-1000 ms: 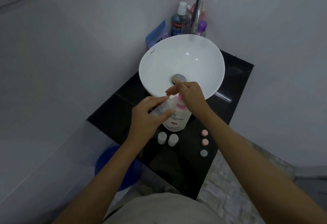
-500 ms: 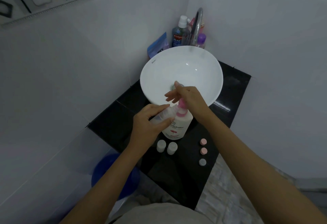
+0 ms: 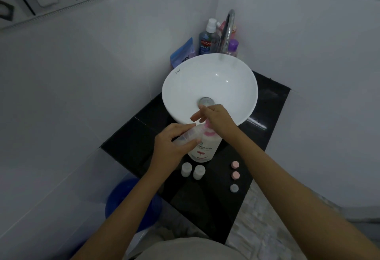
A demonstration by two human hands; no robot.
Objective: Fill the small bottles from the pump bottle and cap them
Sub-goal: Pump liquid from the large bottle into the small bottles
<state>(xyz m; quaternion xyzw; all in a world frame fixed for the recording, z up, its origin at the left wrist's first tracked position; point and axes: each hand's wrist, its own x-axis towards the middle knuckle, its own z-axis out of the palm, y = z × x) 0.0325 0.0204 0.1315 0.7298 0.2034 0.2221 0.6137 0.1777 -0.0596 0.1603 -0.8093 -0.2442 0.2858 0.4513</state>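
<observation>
A white pump bottle (image 3: 205, 149) with a pink pump head stands on the black counter (image 3: 205, 202) just in front of the basin. My right hand (image 3: 216, 119) rests on top of the pump head, fingers spread. My left hand (image 3: 174, 144) holds a small clear bottle (image 3: 188, 136), tilted, at the pump's spout. Two small white bottles (image 3: 186, 169) (image 3: 199, 171) stand uncapped near the counter's front. Three loose caps lie to the right: two pink (image 3: 235, 164) (image 3: 235, 175) and one grey (image 3: 234, 188).
A round white basin (image 3: 181, 83) with a chrome faucet (image 3: 229, 27) fills the back of the counter. Mouthwash (image 3: 206, 40), a purple bottle (image 3: 233, 47) and a blue pouch (image 3: 183, 54) stand in the corner behind it. A blue bucket (image 3: 121, 196) sits on the floor at the left.
The view has tilted up a little, so everything sits lower in the frame. Both hands keep their places on the pump head and the small bottle.
</observation>
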